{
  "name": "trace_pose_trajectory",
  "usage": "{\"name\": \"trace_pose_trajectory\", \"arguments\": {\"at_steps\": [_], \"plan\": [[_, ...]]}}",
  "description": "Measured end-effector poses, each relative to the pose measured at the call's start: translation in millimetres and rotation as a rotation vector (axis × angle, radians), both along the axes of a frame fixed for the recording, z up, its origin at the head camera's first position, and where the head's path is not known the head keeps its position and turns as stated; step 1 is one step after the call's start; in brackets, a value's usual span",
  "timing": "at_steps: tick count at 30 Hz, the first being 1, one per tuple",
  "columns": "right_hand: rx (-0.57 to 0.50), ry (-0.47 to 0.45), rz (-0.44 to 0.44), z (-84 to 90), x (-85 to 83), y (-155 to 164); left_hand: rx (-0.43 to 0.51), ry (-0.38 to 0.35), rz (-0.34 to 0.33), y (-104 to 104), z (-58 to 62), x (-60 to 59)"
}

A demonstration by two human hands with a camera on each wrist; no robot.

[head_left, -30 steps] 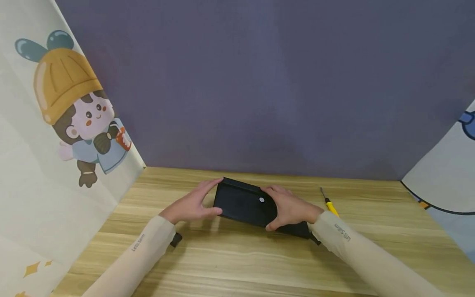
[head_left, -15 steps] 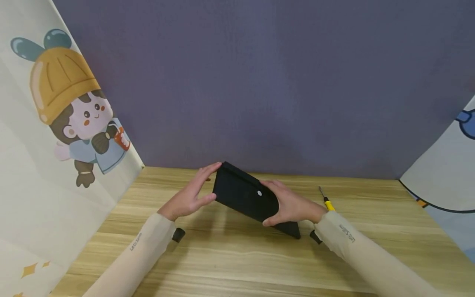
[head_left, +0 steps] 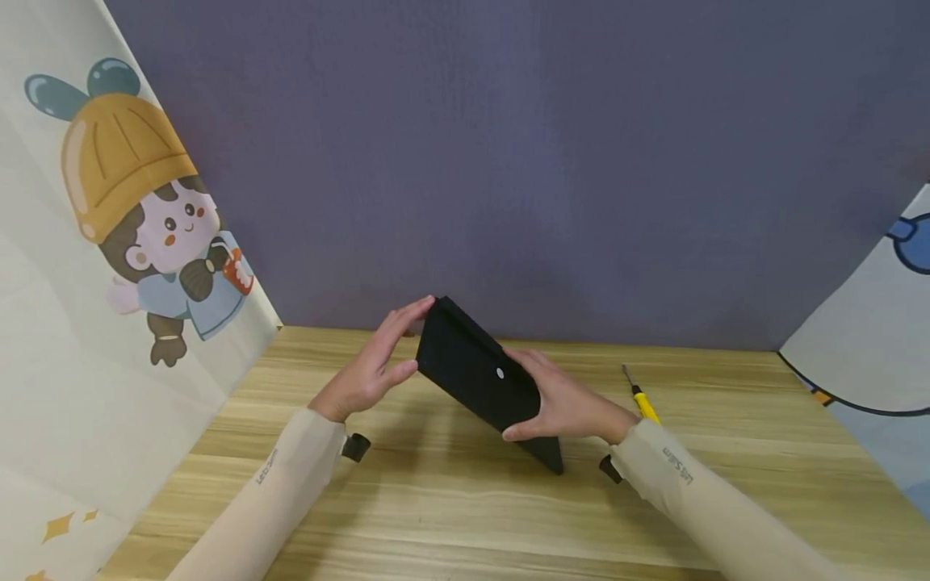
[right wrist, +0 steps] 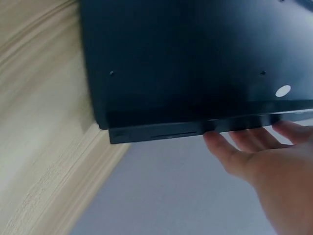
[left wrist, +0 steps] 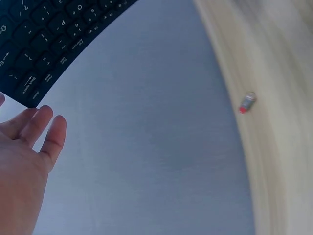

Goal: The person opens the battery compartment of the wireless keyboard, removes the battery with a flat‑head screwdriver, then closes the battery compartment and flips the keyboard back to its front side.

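The black keyboard (head_left: 479,379) stands tilted on the wooden table (head_left: 465,516), its lower right corner down on the wood and its upper left corner raised toward the purple backdrop (head_left: 508,161); its plain underside, with a small white dot, faces the head camera, while the left wrist view shows the keys (left wrist: 44,39) on the far face; so the turning-over looks roughly half done, the board up on edge but neither face yet flat on the table. The left hand (head_left: 374,363) rests against the raised end with fingers straight, the thumb under the edge, supporting rather than clasping; the right hand (head_left: 559,399) lies over the lower part of the underside, fingers extended along the long edge and the thumb tucked beneath, steadying it with a light hold. A yellow-handled screwdriver (head_left: 639,394) lies on the table just beyond the right wrist, untouched; whatever work calls for it appears not yet begun. A small object (left wrist: 247,102) lies on the wood in the left wrist view, too blurred to identify.
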State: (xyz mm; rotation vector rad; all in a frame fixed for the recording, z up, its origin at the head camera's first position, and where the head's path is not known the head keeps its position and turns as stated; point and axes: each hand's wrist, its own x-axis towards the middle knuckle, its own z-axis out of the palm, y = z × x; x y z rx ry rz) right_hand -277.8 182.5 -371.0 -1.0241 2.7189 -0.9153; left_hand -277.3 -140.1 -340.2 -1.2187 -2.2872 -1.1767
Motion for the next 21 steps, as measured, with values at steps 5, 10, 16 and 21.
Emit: {"name": "trace_pose_trajectory", "arguments": {"at_steps": [5,10,16,21], "plan": [[-0.054,0.010,0.007,-0.9,2.6,-5,0.026,0.030,0.004,5,9.1,1.6],[-0.154,-0.014,0.033,-3.2,3.1,-11,0.050,0.044,-0.008,13,19.3,1.8],[-0.246,0.019,0.048,-8.5,7.8,-22,0.077,0.045,-0.008,27,30.2,4.0],[-0.359,-0.008,0.097,-14.7,8.6,-29,0.092,0.058,-0.013,38,33.9,5.3]]}}
